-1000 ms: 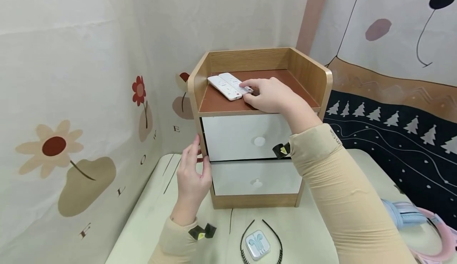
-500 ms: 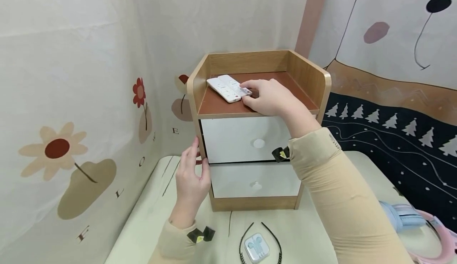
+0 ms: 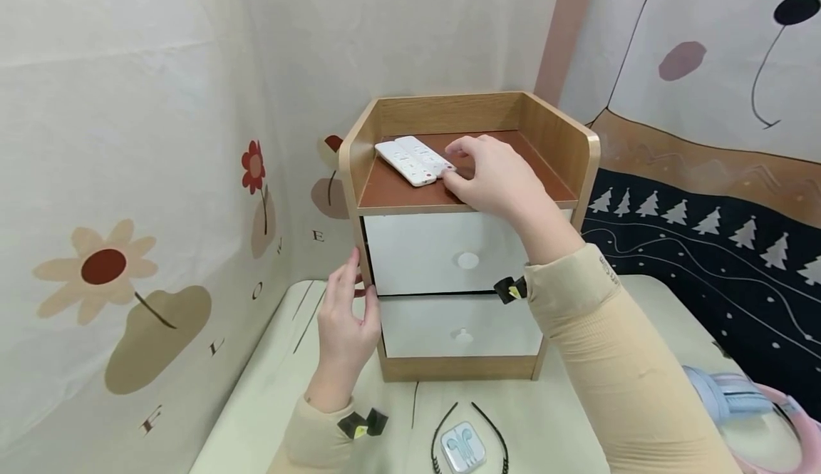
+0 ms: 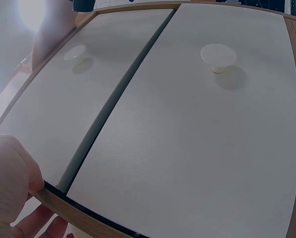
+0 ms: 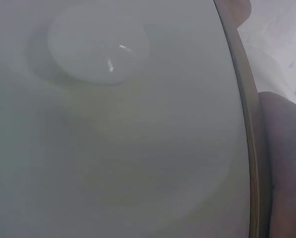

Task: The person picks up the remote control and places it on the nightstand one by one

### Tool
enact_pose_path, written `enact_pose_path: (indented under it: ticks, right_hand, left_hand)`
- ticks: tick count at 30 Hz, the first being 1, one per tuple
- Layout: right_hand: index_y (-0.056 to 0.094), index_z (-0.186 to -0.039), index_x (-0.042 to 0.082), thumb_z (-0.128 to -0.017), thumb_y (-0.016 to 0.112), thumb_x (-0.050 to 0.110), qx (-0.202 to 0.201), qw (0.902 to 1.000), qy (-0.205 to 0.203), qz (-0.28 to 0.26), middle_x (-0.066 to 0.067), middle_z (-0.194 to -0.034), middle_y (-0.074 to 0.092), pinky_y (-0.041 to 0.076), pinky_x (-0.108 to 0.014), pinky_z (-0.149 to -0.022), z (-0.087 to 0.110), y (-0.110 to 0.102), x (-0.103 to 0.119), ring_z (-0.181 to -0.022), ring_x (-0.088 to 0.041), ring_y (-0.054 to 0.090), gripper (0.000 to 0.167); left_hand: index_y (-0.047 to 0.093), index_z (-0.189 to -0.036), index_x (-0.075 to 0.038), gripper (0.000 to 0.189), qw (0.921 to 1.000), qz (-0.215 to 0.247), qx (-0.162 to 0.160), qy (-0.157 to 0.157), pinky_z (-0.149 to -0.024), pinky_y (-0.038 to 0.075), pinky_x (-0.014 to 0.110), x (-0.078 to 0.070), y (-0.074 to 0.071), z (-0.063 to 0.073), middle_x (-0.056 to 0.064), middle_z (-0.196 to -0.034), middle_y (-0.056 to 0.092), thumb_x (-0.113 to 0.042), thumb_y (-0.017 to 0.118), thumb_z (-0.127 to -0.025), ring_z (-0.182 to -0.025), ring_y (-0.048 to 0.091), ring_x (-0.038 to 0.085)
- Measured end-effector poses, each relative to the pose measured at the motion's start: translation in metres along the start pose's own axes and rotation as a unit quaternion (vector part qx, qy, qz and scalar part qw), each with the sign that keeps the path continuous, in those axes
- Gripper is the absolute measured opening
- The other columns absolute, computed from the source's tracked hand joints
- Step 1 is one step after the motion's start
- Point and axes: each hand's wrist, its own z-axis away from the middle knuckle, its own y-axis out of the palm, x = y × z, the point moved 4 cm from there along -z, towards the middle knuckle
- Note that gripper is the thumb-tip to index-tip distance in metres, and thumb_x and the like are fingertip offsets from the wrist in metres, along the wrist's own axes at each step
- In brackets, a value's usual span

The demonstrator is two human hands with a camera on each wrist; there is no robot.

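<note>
A small wooden cabinet [image 3: 462, 370] with two white drawers stands ahead. On its brown top [image 3: 398, 194] lie two flat white oblong pieces [image 3: 413, 160] side by side, each with small marks and a red dot at the near end. My right hand [image 3: 497, 174] is just right of them, its thumb at the corner of the right piece and its index finger raised off. My left hand [image 3: 346, 328] rests its straight fingers along the cabinet's left side, the thumb [image 4: 19, 168] at the front edge. Both drawers, with round white knobs [image 4: 218, 55], are closed.
In front of the cabinet, a clear case of white earphones [image 3: 463, 447] lies inside a black headband [image 3: 499, 431]. A pink and blue headset [image 3: 737, 395] lies at the right. Patterned cloth walls [image 3: 192, 103] close off the left and back.
My right index finger has lifted off the white pieces and drawn back to the right. The two pieces now lie closer together. My left hand has stayed at the cabinet's side.
</note>
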Motion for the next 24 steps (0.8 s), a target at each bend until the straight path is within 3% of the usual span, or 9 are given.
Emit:
enact_pose_path:
  ticks: [7,14,18,24]
  right_hand:
    - [0.066,-0.146,0.017,-0.107,0.062,0.034,-0.100,0.9946,-0.027,-0.006,-0.009,-0.148,0.066,0.056,-0.052,-0.111,0.020,-0.001,0.003,-0.127,-0.031,0.064,0.043]
    - [0.070,-0.140,0.010,-0.106,0.065,0.021,-0.210,0.9711,-0.104,-0.045,-0.013,-0.133,0.072,0.055,-0.047,-0.095,0.033,-0.003,0.003,-0.105,-0.032,0.064,0.036]
    - [0.071,-0.136,0.005,-0.105,0.067,0.018,-0.268,0.9497,-0.152,-0.056,-0.016,-0.127,0.072,0.055,-0.043,-0.089,0.041,-0.010,0.001,-0.099,-0.034,0.064,0.034]
    - [0.074,-0.128,0.000,-0.104,0.065,0.018,-0.381,0.8978,-0.214,-0.058,-0.022,-0.114,0.071,0.050,-0.030,-0.084,0.056,-0.032,-0.001,-0.090,-0.034,0.063,0.031]
  left_hand:
    - [0.051,-0.162,-0.001,0.072,1.0000,-0.002,0.005,-0.003,-0.072,0.069,0.048,0.001,0.002,0.000,0.024,-0.124,0.068,0.012,0.068,-0.093,-0.099,0.075,0.034]
    - [0.051,-0.161,-0.001,0.071,1.0000,0.002,-0.001,0.001,-0.072,0.069,0.048,0.003,0.003,0.000,0.023,-0.124,0.068,0.012,0.067,-0.093,-0.098,0.074,0.034]
    - [0.051,-0.161,0.000,0.070,1.0000,0.005,0.001,-0.002,-0.072,0.069,0.048,0.004,0.004,0.001,0.024,-0.123,0.068,0.012,0.066,-0.093,-0.098,0.074,0.034]
    - [0.051,-0.161,-0.001,0.070,1.0000,-0.001,0.001,-0.001,-0.072,0.069,0.048,0.005,0.005,0.001,0.023,-0.123,0.068,0.011,0.067,-0.094,-0.098,0.075,0.034]
